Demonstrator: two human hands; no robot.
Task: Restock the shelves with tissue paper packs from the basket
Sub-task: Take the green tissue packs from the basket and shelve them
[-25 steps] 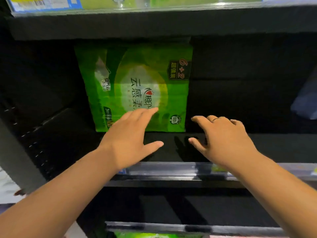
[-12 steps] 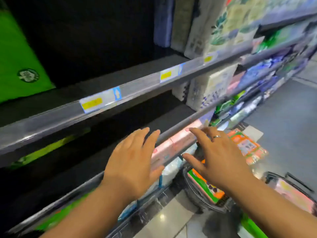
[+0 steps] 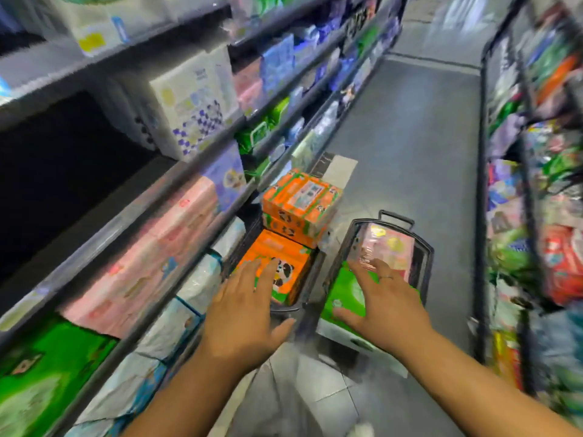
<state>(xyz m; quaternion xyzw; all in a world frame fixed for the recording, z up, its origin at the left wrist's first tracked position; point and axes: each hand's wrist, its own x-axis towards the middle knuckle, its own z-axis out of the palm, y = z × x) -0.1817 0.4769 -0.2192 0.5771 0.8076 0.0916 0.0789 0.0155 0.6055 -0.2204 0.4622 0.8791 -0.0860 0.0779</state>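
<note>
Two dark baskets stand on the aisle floor. The left basket point(image 3: 310, 279) holds orange panda-print tissue packs point(image 3: 299, 203), stacked. The right basket point(image 3: 424, 247) holds a pink pack point(image 3: 391, 247) and a green tissue pack point(image 3: 347, 294). My left hand point(image 3: 243, 310) hovers open above the nearest orange pack point(image 3: 284, 263), fingers straight. Over the green pack hangs my right hand point(image 3: 385, 301), fingers spread and holding nothing. A dark empty shelf bay point(image 3: 63, 171) shows at the left.
Shelving on the left carries pink packs point(image 3: 151, 247), a green pack point(image 3: 41, 373), white-and-blue packs point(image 3: 176, 310) and a white box point(image 3: 195, 99). Another stocked shelf point(image 3: 536, 184) lines the right side. Grey floor point(image 3: 410, 137) runs down the aisle between them.
The view has swung right and down from the shelf with the green pack to the baskets on the floor. Both hands left the shelf and now hover over the baskets, still holding nothing.
</note>
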